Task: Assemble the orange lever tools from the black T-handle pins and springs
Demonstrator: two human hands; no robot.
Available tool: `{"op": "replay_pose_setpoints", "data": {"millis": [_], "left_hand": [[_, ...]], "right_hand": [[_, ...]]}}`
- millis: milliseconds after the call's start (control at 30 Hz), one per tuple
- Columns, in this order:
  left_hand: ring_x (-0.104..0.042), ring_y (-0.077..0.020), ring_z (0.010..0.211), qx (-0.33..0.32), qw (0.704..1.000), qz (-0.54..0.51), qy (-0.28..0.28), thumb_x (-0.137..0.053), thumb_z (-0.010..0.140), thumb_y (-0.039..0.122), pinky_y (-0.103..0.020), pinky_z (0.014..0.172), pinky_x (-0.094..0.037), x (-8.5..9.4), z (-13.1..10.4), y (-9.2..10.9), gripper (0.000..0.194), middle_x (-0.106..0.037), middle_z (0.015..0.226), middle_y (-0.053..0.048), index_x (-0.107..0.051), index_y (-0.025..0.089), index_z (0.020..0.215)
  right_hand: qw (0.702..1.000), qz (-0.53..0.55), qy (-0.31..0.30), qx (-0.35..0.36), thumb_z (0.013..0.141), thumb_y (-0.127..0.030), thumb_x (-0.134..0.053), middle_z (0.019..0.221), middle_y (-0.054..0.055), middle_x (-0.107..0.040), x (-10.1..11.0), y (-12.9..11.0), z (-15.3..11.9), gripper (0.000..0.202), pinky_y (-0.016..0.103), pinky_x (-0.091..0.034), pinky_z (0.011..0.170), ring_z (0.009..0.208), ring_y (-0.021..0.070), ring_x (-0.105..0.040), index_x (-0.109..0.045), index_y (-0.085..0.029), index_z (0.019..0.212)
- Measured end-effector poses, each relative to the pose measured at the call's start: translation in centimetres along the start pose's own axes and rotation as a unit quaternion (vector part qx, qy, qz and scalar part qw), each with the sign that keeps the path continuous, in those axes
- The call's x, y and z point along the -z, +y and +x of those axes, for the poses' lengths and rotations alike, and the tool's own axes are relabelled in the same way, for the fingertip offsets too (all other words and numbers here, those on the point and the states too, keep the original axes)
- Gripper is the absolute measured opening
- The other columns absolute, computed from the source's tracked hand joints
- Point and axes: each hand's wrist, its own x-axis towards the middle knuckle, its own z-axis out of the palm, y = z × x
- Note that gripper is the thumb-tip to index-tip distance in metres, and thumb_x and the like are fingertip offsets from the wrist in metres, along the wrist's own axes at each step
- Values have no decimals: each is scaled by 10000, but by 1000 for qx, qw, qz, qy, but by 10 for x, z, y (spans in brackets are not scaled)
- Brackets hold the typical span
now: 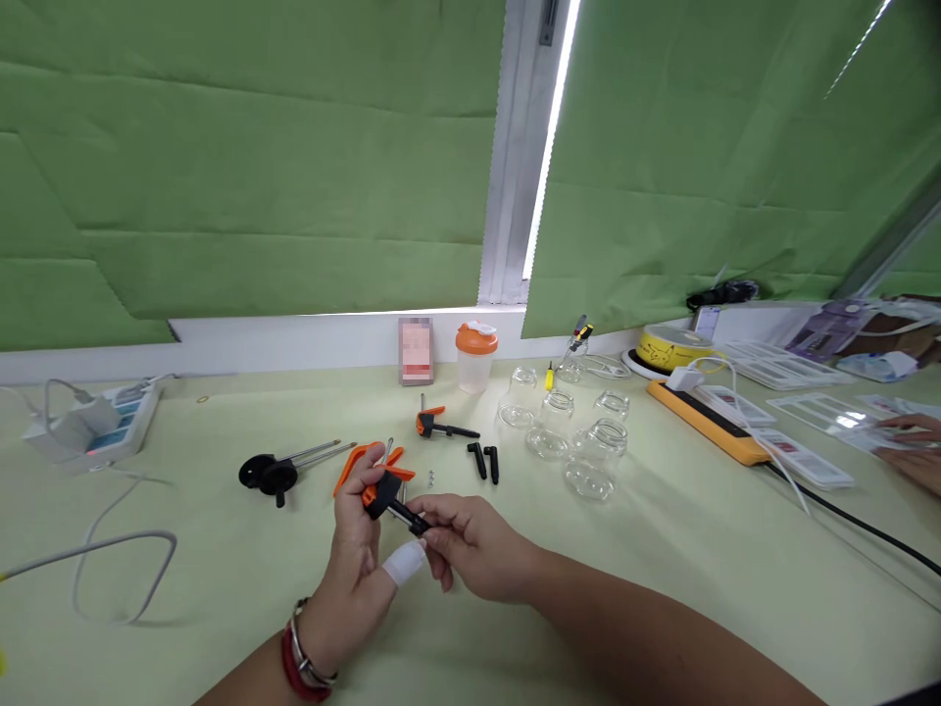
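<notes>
A black and orange tool part [382, 495] with a metal rod is wrapped by the fingers of my left hand [360, 564], whose thumb has a white bandage. The fingers of my right hand [474, 549] pinch the black end of that rod. Just behind my left hand lie orange handle pieces [401, 461], partly covered. Another black and orange assembly [433, 426] rests farther back, with two short black parts [483, 463] in front of it. To the left are two black round pieces with metal rods [277, 475]. Tiny metal bits [431, 479] lie near my hands.
Several glass jars [548, 427] stand right of centre, screwdrivers [577, 338] behind them. An orange-lidded cup [476, 358] and a phone [416, 353] stand at the wall. Power strips [706, 422] and cables flank both sides. Another person's hands [912, 441] are at far right.
</notes>
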Motion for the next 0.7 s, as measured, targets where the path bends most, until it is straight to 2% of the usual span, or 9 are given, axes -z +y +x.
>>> {"op": "replay_pose_setpoints", "data": {"millis": [133, 267, 367, 467, 533, 600, 700], "left_hand": [[-148, -297, 1401, -73, 991, 113, 9, -623, 776, 178, -554, 1114, -208, 2, -2, 0, 679, -164, 1494, -109, -231, 293, 1319], [-187, -316, 1380, -82, 971, 226, -13, -631, 771, 210, -543, 1102, -235, 6, 0, 5, 798, -226, 1472, -117, -164, 278, 1414], [-266, -339, 1335, -94, 955, 279, -29, -687, 726, 259, -568, 1066, -273, 7, 2, 6, 999, -290, 1430, -128, -8, 292, 1459], [-303, -376, 1299, -102, 949, 296, -29, -782, 607, 304, -588, 1028, -305, 8, 4, 5, 1212, -316, 1404, -135, 81, 300, 1459], [-311, -393, 1289, -83, 957, 278, -25, -816, 538, 304, -591, 1021, -314, 7, 4, 6, 1261, -307, 1408, -126, 50, 329, 1454], [-329, -397, 1278, -55, 966, 253, -19, -825, 501, 282, -581, 1020, -328, 6, 4, 8, 1223, -303, 1411, -108, -47, 363, 1441], [-311, -411, 1296, -39, 961, 274, -6, -811, 483, 269, -577, 1032, -319, 4, 2, 9, 1151, -282, 1433, -105, -150, 341, 1422]], "right_hand": [[996, 93, -7, 3, 810, -326, -566, 559, -60, -506, -3, 1, 1, 423, 213, -415, 432, 447, 80, -479, -522, -150, 1192], [991, 136, -3, -6, 774, -380, -623, 548, -57, -510, -3, -1, 0, 457, 207, -384, 412, 427, 74, -463, -553, -129, 1149], [985, 173, -10, -19, 773, -396, -635, 626, -34, -524, -1, -4, -1, 411, 200, -364, 400, 424, 58, -457, -596, -125, 1080], [982, 186, -38, -15, 807, -397, -609, 679, -9, -548, 1, -5, -3, 323, 191, -346, 403, 449, 53, -465, -626, -120, 972], [981, 187, -48, -14, 812, -392, -609, 687, -2, -563, 1, -4, -4, 294, 189, -342, 427, 472, 54, -467, -631, -116, 911], [980, 193, -45, -15, 796, -384, -631, 687, -2, -575, 1, -4, -4, 283, 193, -347, 471, 502, 56, -466, -634, -114, 881], [977, 206, -46, -19, 774, -378, -655, 710, 12, -603, 1, -6, -3, 293, 207, -362, 536, 569, 76, -493, -645, -115, 905]]}}
